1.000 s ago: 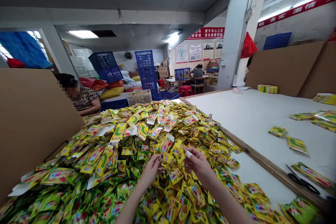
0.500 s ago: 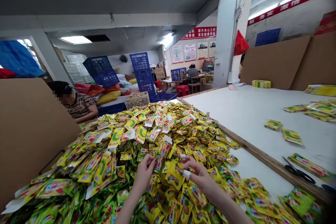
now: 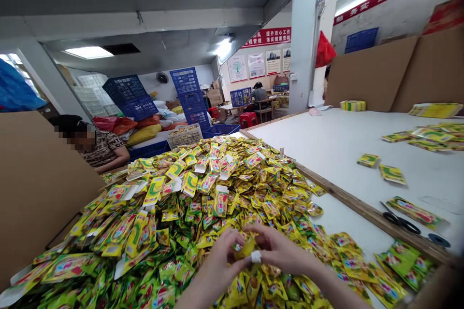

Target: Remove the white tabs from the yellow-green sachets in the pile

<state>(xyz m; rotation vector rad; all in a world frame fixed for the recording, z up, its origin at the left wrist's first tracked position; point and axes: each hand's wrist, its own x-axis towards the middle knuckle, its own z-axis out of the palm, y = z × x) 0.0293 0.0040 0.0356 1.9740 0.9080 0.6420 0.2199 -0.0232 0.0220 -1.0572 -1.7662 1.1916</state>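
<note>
Pinching a single yellow sachet between them, the left hand and the right hand meet low in the middle of the view, just above the near slope of the heap. Both hands are closed on that one sachet, fingertips touching it from either side; a white strip of tape wraps one finger of the right hand. How the sachet is being handled beyond that grip cannot be told, since the fingers cover most of it.

Judging by how things lie, the work looks to be at an early stage. The heap of sachets is still very large, covering the near worktop from the cardboard sheet on the left to the wooden edge strip on the right. Flat printed cartons lie scattered over its top, unfilled as far as can be seen. On the white worktop beyond the strip, only a few sachets lie loose, with a small pile farther back and scissors near the edge.

Another person sits behind the cardboard at the left, with blue crates stacked behind.
</note>
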